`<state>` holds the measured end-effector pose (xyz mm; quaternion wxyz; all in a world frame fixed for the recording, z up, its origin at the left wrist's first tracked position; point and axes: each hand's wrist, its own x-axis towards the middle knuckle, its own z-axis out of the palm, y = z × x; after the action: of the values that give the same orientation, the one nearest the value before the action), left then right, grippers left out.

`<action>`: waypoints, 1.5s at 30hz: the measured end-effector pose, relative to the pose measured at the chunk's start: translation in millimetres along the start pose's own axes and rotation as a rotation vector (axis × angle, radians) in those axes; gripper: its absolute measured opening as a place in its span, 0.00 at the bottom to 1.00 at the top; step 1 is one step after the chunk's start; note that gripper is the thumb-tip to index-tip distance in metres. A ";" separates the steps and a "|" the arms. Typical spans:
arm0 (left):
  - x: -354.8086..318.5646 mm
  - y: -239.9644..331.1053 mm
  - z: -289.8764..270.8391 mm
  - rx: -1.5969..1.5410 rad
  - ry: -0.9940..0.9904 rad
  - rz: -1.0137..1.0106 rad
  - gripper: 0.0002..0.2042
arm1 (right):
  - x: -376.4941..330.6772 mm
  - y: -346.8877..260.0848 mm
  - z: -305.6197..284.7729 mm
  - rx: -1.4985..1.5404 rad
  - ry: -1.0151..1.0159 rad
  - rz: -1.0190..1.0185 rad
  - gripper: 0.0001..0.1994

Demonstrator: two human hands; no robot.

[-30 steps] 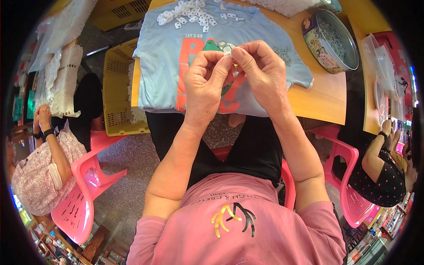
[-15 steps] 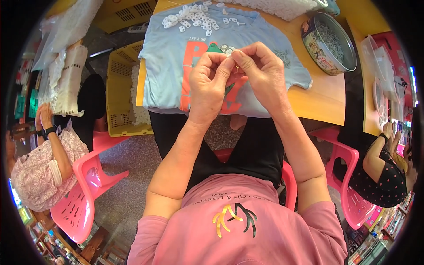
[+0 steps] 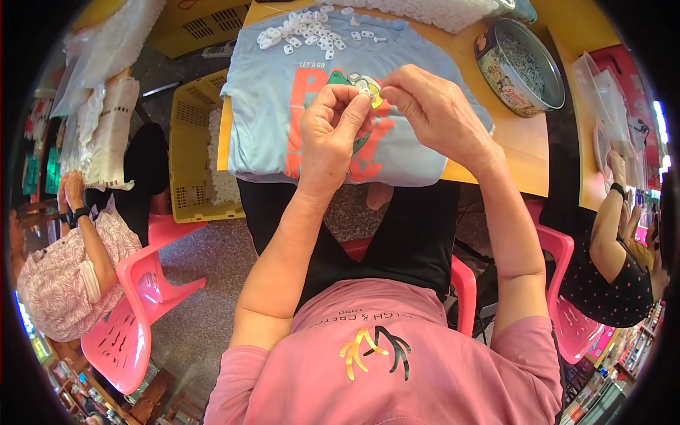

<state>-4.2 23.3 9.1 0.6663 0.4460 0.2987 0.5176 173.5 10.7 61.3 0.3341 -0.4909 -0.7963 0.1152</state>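
Observation:
My left hand [image 3: 330, 138] is closed in a pinch on a small white plastic piece [image 3: 365, 93], held above the table's near part. Just to its right, my right hand [image 3: 443, 117] is closed too, thumb and forefinger pressed together; whatever they hold is too small to make out. Beneath both hands a light blue T-shirt [image 3: 261, 124] with an orange print lies spread over the table. Toward its far edge sits a loose heap of white plastic pieces [image 3: 306, 30] with dark holes, and a few lie apart to the right.
A round printed tin [image 3: 506, 88] full of small metal parts [image 3: 524, 60] stands at the table's far right. On the left is a yellow crate [image 3: 185, 149] with white pieces. Two other people sit at either side, near pink chairs [image 3: 134, 319]. White goods line the far edge.
My right hand has drawn back to the right, away from the left fingertips, and turned. The left hand keeps its pinch on the white piece. The person at right has shifted an arm.

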 end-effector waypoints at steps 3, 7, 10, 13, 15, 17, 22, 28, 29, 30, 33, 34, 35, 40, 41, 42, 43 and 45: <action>-0.7 0.8 2.5 -0.014 0.010 -0.003 0.04 | 1.8 1.9 -2.9 -0.042 -0.085 -0.032 0.08; -1.3 1.6 2.2 -0.015 0.004 -0.015 0.04 | 6.5 1.4 -6.1 -0.019 -0.155 -0.076 0.09; -1.3 -1.2 -1.6 0.014 -0.024 -0.019 0.04 | 8.7 2.2 -8.6 -0.026 -0.194 -0.105 0.09; -1.6 -1.1 -2.3 0.025 -0.043 -0.022 0.04 | 8.9 4.4 -8.5 0.030 -0.222 -0.114 0.08; -1.4 0.2 -2.6 0.037 -0.059 -0.026 0.04 | 8.4 6.9 -7.1 0.041 -0.230 -0.121 0.08; -2.1 3.5 2.6 0.001 -0.053 -0.025 0.04 | 7.4 9.3 -5.0 0.054 -0.239 -0.126 0.07; -2.9 6.2 2.7 -0.012 -0.045 -0.032 0.04 | 7.7 11.8 -0.7 0.089 -0.227 -0.164 0.06; -3.1 2.7 4.1 -0.014 -0.022 -0.027 0.04 | 8.7 13.2 0.8 0.109 -0.228 -0.180 0.05; -3.0 0.0 1.9 0.030 -0.025 -0.007 0.04 | 8.9 11.7 0.7 0.106 -0.228 -0.184 0.05; -2.8 -0.8 0.8 0.073 -0.028 0.013 0.05 | 8.9 9.6 0.6 0.117 -0.227 -0.164 0.05; -2.6 4.6 6.1 -0.007 -0.008 -0.030 0.05 | 6.7 9.3 3.6 0.131 -0.207 -0.129 0.06; -2.3 4.5 5.1 -0.008 -0.009 -0.024 0.05 | 5.8 8.3 4.6 0.136 -0.192 -0.112 0.06; -1.8 3.3 2.8 0.014 -0.020 -0.031 0.05 | 6.0 6.5 4.6 0.132 -0.191 -0.117 0.06; -1.1 8.0 7.9 -0.016 -0.017 -0.050 0.05 | 6.0 2.6 2.0 0.055 -0.173 -0.088 0.06; -1.4 8.0 8.1 -0.017 -0.015 -0.046 0.05 | 7.3 2.0 -0.7 0.051 -0.172 -0.093 0.06; -1.7 7.5 8.0 -0.019 -0.012 -0.041 0.04 | 9.2 1.3 -4.6 0.083 -0.208 -0.062 0.06; -1.8 7.0 8.2 -0.021 -0.013 -0.034 0.04 | 11.6 0.9 -9.2 0.114 -0.245 -0.031 0.07; -2.7 4.5 7.3 -0.054 -0.005 -0.023 0.05 | 19.2 3.1 -17.8 0.128 -0.236 -0.002 0.07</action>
<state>-0.6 18.9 16.1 0.6847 0.4259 0.2879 0.5167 181.5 26.1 81.1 0.2690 -0.4509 -0.8214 0.2226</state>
